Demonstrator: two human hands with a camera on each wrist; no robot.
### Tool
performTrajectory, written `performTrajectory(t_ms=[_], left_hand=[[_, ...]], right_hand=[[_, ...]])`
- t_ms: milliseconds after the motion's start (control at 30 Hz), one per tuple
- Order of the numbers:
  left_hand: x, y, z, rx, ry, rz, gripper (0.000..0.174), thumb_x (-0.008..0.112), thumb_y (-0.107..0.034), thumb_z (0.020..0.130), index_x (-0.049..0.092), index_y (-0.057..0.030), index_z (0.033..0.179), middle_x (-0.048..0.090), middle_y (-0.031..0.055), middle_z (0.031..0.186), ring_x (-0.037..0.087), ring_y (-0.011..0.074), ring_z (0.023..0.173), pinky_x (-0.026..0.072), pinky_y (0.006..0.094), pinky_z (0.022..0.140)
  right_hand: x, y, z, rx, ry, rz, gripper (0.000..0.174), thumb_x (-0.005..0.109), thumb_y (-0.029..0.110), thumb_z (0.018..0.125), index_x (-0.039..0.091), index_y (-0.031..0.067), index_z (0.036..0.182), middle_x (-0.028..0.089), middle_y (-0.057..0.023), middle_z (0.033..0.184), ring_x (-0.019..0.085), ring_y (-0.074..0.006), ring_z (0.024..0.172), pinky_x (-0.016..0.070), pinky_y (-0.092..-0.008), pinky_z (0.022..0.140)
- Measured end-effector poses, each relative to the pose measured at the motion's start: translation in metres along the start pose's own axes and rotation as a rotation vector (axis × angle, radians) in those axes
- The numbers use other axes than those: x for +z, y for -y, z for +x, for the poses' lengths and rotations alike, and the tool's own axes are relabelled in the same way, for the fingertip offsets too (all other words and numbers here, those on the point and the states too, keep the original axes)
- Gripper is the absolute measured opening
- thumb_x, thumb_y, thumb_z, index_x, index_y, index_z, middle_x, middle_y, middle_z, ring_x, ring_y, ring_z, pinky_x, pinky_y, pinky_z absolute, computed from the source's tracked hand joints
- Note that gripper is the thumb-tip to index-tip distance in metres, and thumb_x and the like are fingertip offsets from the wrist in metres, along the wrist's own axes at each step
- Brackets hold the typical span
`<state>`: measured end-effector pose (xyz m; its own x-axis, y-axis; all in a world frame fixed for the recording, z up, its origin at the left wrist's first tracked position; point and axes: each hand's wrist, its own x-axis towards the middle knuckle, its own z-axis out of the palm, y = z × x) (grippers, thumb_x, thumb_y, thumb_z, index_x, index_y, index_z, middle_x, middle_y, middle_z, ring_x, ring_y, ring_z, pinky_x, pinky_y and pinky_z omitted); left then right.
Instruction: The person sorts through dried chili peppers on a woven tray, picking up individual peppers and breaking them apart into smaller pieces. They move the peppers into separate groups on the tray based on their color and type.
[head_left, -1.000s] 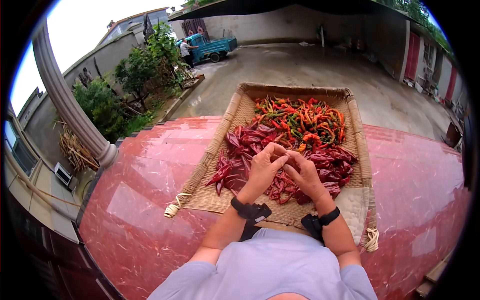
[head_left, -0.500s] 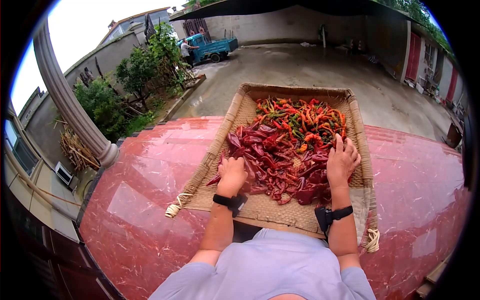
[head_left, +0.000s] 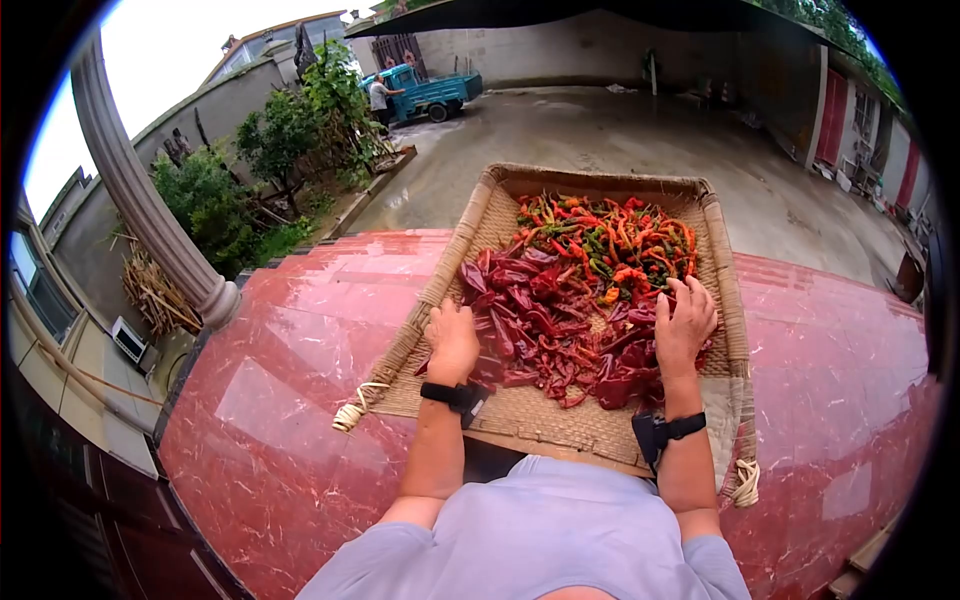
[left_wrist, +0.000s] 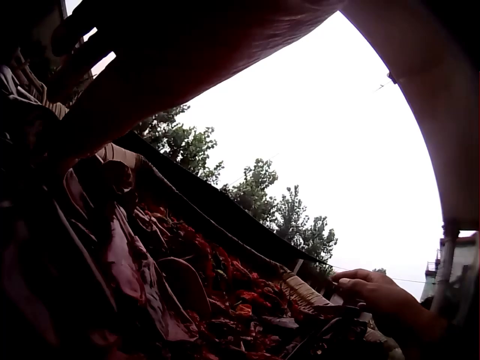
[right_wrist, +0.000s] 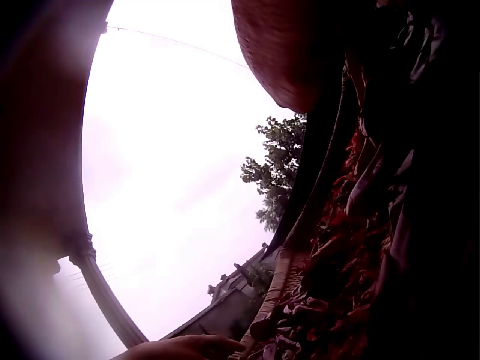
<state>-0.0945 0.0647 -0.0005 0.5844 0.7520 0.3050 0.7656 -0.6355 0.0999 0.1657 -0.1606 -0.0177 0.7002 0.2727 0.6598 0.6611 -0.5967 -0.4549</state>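
Note:
A shallow woven basket (head_left: 535, 425) holds dark red dried peppers (head_left: 505, 275) and, at its far end, smaller orange, red and green chilies (head_left: 640, 235). My left hand (head_left: 452, 340) is at the basket's left side, fingers extended by the dark red peppers. Over the right-hand part of that heap is my right hand (head_left: 686, 325), its fingers spread and slightly bent, fingertips close to the peppers. Small shrivelled red peppers (head_left: 570, 370) lie between the hands. The left wrist view is dark; peppers (left_wrist: 124, 255) show below the hand there.
The basket's raised rim (head_left: 730, 290) runs along its sides, with loose binding ends (head_left: 355, 407) at the near left corner. A pale cloth (head_left: 722, 410) lies at the near right. Around it spreads red polished stone floor (head_left: 290, 400). A person (head_left: 381, 100) stands by a blue truck (head_left: 435, 93) far off.
The hands were together over the middle of the basket, then parted to either side. Since then the left hand has shifted slightly left and forward, its fingers straighter. The right hand has barely moved.

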Motion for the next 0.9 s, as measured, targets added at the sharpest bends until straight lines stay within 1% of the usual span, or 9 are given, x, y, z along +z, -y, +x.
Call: performTrajectory(t_ms=[100,300,433,500,533,633,733,833,900], left_hand=[[-0.006,0.006,-0.001,-0.060,0.176,0.026,0.018,0.060,-0.008,0.090,0.071,-0.0058,0.105,0.059,0.0187,0.118,0.056,0.0381,0.114,0.0515,0.0480,0.091],[0.008,0.019,0.002,-0.141,0.143,-0.075,0.018,0.059,-0.009,0.091,0.070,-0.0027,0.104,0.061,0.0207,0.111,0.062,0.0423,0.101,0.0518,0.0514,0.088],[-0.015,0.011,-0.007,-0.074,0.015,-0.106,0.015,0.062,-0.009,0.090,0.066,-0.0027,0.103,0.060,0.0210,0.107,0.063,0.0430,0.098,0.0515,0.0513,0.086],[-0.041,-0.002,-0.011,0.033,-0.087,-0.306,0.015,0.066,-0.009,0.088,0.064,-0.0021,0.102,0.059,0.0202,0.105,0.063,0.0418,0.097,0.0512,0.0501,0.085],[-0.051,-0.009,-0.011,0.085,-0.139,-0.405,0.017,0.068,-0.009,0.087,0.062,-0.0018,0.101,0.059,0.0198,0.104,0.062,0.0412,0.097,0.0511,0.0495,0.084],[-0.059,-0.038,-0.007,0.253,-0.129,-0.749,0.024,0.074,-0.004,0.083,0.063,-0.0018,0.104,0.058,0.0129,0.099,0.064,0.0257,0.090,0.0531,0.0381,0.081],[-0.056,-0.071,-0.015,0.338,0.015,-0.956,0.023,0.073,-0.002,0.086,0.061,-0.0006,0.106,0.063,0.0059,0.095,0.064,0.0130,0.084,0.0539,0.0291,0.075],[-0.045,-0.094,-0.019,0.195,0.204,-1.245,0.027,0.073,0.000,0.088,0.059,0.0000,0.111,0.066,0.0076,0.102,0.065,0.0104,0.092,0.0548,0.0273,0.078],[-0.033,-0.100,-0.018,0.210,0.163,-1.323,0.029,0.073,-0.003,0.088,0.059,-0.0001,0.114,0.067,0.0091,0.103,0.066,0.0132,0.093,0.0553,0.0289,0.079]], right_hand=[[-0.003,0.004,0.001,-0.059,-0.113,-0.059,0.028,0.069,0.022,0.094,0.066,0.0159,0.121,0.052,-0.0086,0.141,0.039,-0.0297,0.139,0.0251,-0.0546,0.117],[-0.008,0.011,0.001,-0.098,-0.203,-0.035,0.024,0.070,0.018,0.092,0.068,0.0154,0.116,0.053,-0.0076,0.139,0.040,-0.0293,0.138,0.0251,-0.0539,0.118],[-0.014,0.021,0.001,-0.202,-0.243,0.086,0.023,0.069,0.013,0.091,0.068,0.0130,0.114,0.058,-0.0082,0.133,0.048,-0.0294,0.130,0.0333,-0.0500,0.113],[-0.017,0.027,0.001,-0.274,-0.201,0.254,0.023,0.068,0.011,0.092,0.068,0.0114,0.114,0.060,-0.0089,0.129,0.053,-0.0297,0.125,0.0388,-0.0470,0.109],[-0.019,0.032,0.001,-0.337,-0.194,0.335,0.023,0.067,0.009,0.092,0.068,0.0092,0.115,0.064,-0.0097,0.122,0.058,-0.0301,0.117,0.0450,-0.0432,0.102],[-0.018,0.046,-0.006,-0.446,-0.044,0.535,0.027,0.070,0.015,0.093,0.066,0.0077,0.118,0.066,-0.0113,0.118,0.062,-0.0311,0.110,0.0517,-0.0416,0.094],[-0.029,0.065,-0.014,-0.574,0.095,0.572,0.032,0.072,0.020,0.093,0.065,0.0083,0.122,0.066,-0.0121,0.118,0.063,-0.0318,0.109,0.0539,-0.0414,0.090],[-0.029,0.078,-0.022,-0.585,0.234,0.687,0.037,0.071,0.010,0.090,0.064,0.0111,0.126,0.068,-0.0104,0.114,0.065,-0.0311,0.108,0.0548,-0.0426,0.089],[-0.015,0.075,-0.028,-0.548,0.248,0.641,0.037,0.068,0.004,0.090,0.065,0.0119,0.126,0.068,-0.0089,0.111,0.066,-0.0300,0.103,0.0545,-0.0414,0.087]])
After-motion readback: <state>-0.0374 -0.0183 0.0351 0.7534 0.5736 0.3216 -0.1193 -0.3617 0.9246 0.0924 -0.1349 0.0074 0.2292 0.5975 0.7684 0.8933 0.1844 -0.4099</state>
